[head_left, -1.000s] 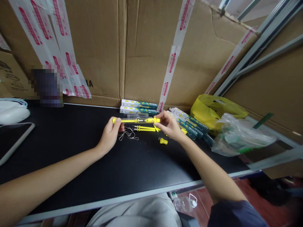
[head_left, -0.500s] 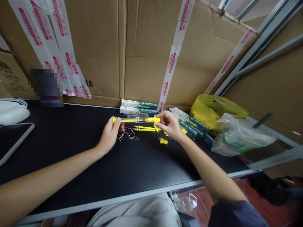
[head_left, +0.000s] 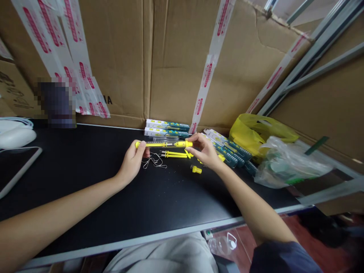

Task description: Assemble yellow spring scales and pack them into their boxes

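Black tabletop [head_left: 170, 204] | left hand [head_left: 132, 161]: closed round clear-yellow tube [head_left: 159, 145], 1 end | right hand [head_left: 206, 151]: pinching other end

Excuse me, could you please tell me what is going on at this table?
A person's left hand and right hand hold a clear tube with yellow ends roughly level above the black table, one hand at each end. Near it on the table lie yellow rods, bent metal wires and a loose yellow piece. Printed boxes lie towards the back, with a yellow bag off to the right.
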### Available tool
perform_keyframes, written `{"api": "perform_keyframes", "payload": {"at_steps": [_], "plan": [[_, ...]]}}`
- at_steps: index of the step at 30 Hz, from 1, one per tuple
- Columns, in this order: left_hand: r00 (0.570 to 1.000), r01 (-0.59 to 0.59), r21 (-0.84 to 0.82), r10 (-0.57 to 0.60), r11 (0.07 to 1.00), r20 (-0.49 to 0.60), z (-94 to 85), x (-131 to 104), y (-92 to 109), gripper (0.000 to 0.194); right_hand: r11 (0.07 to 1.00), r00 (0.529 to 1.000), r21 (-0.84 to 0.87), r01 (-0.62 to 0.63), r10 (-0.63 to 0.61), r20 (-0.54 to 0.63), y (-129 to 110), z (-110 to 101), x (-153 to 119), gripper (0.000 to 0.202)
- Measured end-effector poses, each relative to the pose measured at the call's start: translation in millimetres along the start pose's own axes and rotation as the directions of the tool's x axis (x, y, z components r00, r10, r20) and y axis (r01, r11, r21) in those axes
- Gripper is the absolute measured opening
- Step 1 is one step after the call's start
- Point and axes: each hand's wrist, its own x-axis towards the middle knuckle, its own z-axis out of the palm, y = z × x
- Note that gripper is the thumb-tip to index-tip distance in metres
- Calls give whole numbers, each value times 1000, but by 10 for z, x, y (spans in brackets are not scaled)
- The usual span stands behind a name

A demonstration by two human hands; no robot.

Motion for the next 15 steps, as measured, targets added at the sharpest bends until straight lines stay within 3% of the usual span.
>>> {"api": "perform_keyframes", "payload": {"at_steps": [9, 15], "plan": [[1000, 15, -28, -15, 1000, -7, 23, -16, 51, 40, 1000, 1000, -14, -12, 12, 14, 20, 6, -16, 28], [999, 34, -43, -35, 999, -14, 31, -21, 63, 41, 986, 994, 139, -96, 88, 65, -10, 46, -17, 35]]}}
